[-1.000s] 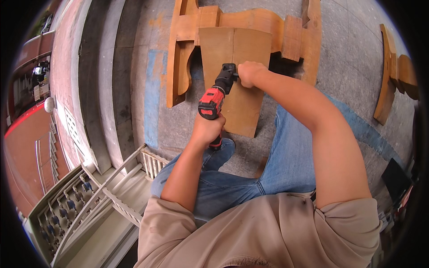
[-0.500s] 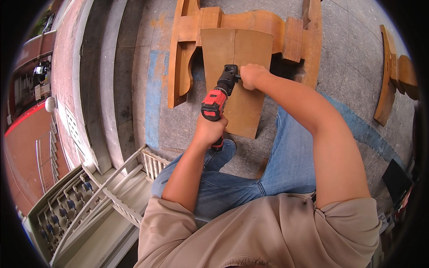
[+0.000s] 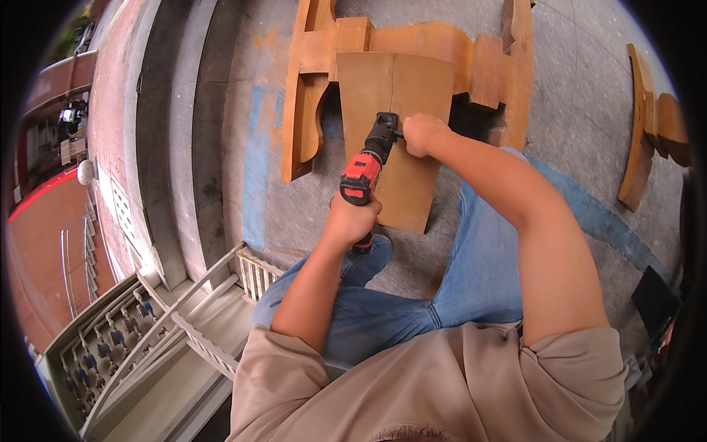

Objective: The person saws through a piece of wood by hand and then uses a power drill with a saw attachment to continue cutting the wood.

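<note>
My left hand (image 3: pixel 353 216) is wrapped round the grip of a red and black cordless power tool (image 3: pixel 361 178), shaped like a drill with a black attachment head. The head rests over a tan wooden board (image 3: pixel 416 81). My right hand (image 3: pixel 426 135) closes round a short side handle at the head's right. From the board's far edge a thin dark line runs down to the head. What the tool does at its tip is hidden beneath the head. The board's far part lies on an orange-brown wooden frame (image 3: pixel 431 46) with curved pieces.
Another brown wooden piece (image 3: pixel 639 140) stands on the grey paving at the far right. Stone steps (image 3: pixel 180 132) run along the left. A pale metal railing (image 3: pixel 254 271) is at the lower left. My jeans-clad legs (image 3: pixel 479 258) are beside the board's near end.
The whole view has shifted slightly, so everything sits a little further right and down. Against the board, the tool has barely moved, perhaps slightly toward me. Both hands keep their hold.
</note>
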{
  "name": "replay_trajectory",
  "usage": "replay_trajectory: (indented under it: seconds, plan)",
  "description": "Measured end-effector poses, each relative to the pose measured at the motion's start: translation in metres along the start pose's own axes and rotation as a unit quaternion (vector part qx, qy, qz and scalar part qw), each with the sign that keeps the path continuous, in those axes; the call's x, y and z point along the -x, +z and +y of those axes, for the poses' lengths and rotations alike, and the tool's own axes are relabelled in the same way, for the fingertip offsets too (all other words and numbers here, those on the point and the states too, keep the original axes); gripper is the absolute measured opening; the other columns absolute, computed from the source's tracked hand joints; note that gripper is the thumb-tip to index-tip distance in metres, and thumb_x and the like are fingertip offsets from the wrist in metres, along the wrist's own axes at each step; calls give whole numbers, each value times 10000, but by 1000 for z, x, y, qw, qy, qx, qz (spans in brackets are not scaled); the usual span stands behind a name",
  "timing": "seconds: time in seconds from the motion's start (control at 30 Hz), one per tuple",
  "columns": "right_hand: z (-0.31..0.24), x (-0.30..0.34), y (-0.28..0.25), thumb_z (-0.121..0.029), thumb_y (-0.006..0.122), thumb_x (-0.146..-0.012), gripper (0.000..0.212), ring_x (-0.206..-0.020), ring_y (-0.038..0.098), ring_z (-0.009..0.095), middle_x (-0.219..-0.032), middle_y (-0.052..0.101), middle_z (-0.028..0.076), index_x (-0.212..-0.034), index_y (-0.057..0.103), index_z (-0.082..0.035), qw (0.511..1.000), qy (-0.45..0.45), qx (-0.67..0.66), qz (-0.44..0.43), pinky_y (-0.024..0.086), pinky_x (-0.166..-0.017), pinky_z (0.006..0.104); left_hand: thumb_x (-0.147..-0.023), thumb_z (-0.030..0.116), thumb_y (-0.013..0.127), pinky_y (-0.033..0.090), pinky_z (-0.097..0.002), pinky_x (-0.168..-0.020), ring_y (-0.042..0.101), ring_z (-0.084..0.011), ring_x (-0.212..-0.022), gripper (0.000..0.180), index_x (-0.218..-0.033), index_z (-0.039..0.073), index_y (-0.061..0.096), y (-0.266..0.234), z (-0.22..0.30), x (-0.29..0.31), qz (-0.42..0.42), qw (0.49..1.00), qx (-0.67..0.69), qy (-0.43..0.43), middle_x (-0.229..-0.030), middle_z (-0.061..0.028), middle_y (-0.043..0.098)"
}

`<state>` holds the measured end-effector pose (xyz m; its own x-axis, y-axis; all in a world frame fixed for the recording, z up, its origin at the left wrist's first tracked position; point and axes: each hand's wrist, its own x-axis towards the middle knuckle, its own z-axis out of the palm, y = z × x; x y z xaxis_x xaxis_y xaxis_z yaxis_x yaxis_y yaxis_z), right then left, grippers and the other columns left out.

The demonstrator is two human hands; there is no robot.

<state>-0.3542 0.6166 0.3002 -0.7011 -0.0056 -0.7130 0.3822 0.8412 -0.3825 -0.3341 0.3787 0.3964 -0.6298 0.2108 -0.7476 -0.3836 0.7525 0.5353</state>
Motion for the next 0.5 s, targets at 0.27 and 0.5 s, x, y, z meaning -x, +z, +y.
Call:
replay_trajectory:
  seconds: [0.27,0.5]
  plan:
    - [-1,1,5,-77,651,-855,338,-1175,707,374,-1242,734,208,-1174,747,-19,1000,19,-18,9,584,-969,457,-828,-42,650,521,-317,-591,635,-132,-658,216,-1019,45,595,0,-4,-3,-32,999,1,16,-802,-24,630]
    - [-2,-2,8,-82,651,-869,335,-1180,703,385,-1239,732,216,-1183,735,-2,1000,23,-12,16,581,-973,464,-810,-18,676,530,-334,-608,646,-141,-669,171,-963,33,619,-2,-15,-10,14,995,-71,64,-791,-33,643]
